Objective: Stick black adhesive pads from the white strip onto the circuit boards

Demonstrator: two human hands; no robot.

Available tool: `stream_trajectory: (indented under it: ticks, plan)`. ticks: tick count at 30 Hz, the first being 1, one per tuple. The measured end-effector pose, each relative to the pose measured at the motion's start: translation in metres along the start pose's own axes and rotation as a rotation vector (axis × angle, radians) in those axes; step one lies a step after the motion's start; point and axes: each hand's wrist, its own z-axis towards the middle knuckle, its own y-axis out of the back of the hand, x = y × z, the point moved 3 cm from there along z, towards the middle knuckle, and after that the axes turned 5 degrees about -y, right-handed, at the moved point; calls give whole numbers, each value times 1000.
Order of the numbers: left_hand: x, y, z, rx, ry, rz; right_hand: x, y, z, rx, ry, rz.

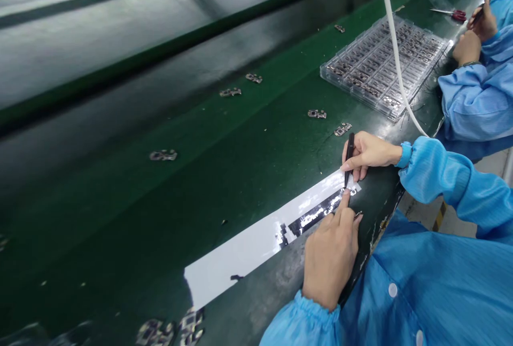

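Tool, black | grasped by right hand, tip beside left hand's index | white strip beneath, running lower-left | left grip: cannot tell

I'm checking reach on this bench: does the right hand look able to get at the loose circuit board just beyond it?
Probably yes: the circuit board lies on the green tabletop close to the right hand, with no barrier visible between them, though the black tool in its grip may hinder picking up.

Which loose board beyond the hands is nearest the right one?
The board just past the right hand and black tool; every other one lies farther away.
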Motion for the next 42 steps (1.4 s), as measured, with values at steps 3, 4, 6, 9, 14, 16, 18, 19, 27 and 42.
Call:
stream_trajectory:
  ticks: [3,4,6,9,14,16,18,19,27,42]
  plan:
    - [0,0,0,-8,-5,-2,1,0,0,-4,-6,7]
    - [0,0,0,-12,-8,-3,1,-1,0,-5,-8,9]
    - [0,0,1,-17,-9,-5,1,-1,0,-8,-11,13]
    - [-1,0,0,-24,-8,-4,0,-1,0,-13,-6,5]
    - [0,-2,-1,-74,-21,-45,-2,0,-1,-48,45,7]
    - [1,-2,-2,-105,-27,-103,-2,0,-2,-54,58,4]
    - [3,-2,-1,-114,-26,-157,-2,0,-2,-51,65,-3]
    - [3,-2,0,-108,-22,-172,-1,0,-2,-48,66,-7]
    - [1,4,4,-3,5,-123,-3,1,-5,-46,117,-4]
    - [37,2,-17,-346,759,-1196,0,1,-6,-281,307,427]
